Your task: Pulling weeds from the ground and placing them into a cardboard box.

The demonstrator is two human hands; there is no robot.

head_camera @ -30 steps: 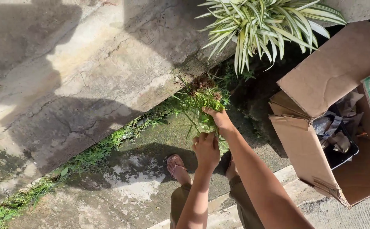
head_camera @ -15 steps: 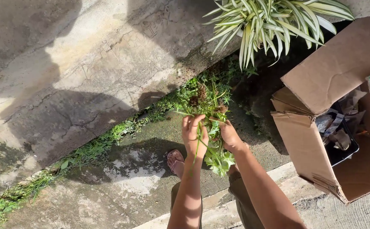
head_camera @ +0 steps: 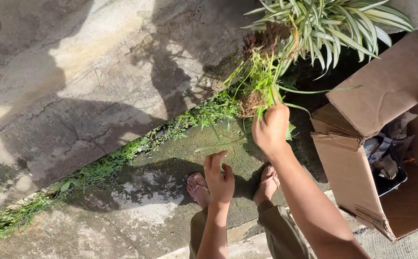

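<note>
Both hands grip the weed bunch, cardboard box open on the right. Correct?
Not quite. The head view shows only the right hand gripping the weed bunch; the left hand is empty, below it. The cardboard box is open on the right.

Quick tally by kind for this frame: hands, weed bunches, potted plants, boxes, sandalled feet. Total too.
Hands: 2, left hand empty, right hand gripping
Weed bunch: 1
Striped-leaf plant: 1
Cardboard box: 1
Sandalled feet: 2
Total: 7
</note>
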